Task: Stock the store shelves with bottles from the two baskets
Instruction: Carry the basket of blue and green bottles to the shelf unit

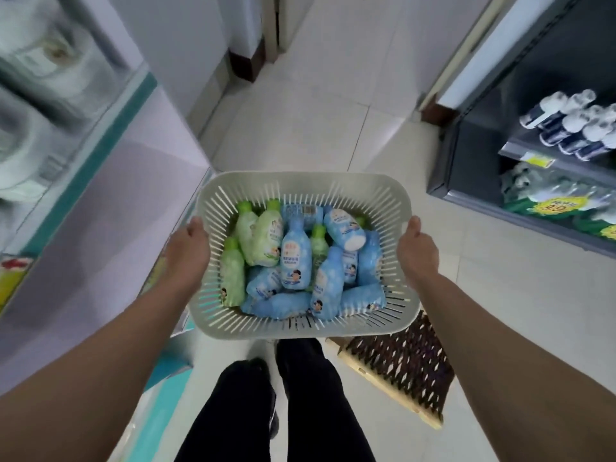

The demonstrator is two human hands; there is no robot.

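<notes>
— Between the two shelving units, out in the aisle, what is the person carrying?

— A pale slotted basket (293,180), held level in front of them over the tiled floor (316,111). The left hand (188,248) grips its left edge and the right hand (416,251) grips its right edge, each thumb lying on top of the rim. The fingers go under the rim, so I can't see how they curl.

— And the bottles?

— All inside the basket, lying in a loose heap. The green bottles (265,243) sit toward the left edge and far-left corner, and the blue bottles (296,258) fill the middle, the right edge and the near edge. One blue bottle lies on top in the middle, cap pointing away.

— What's around them?

— To the right, a dark shelf unit (473,151) with white-capped bottles (573,125) in a row on its upper shelf. Below those are pale packs with yellow price tags, too blurred to read properly. To the left is a pale unit (110,181) with a teal strip, its goods smeared by motion. On the floor, just beside the person's dark-trousered legs (300,395), lies a woven lattice piece (400,368), perhaps another basket.
</notes>
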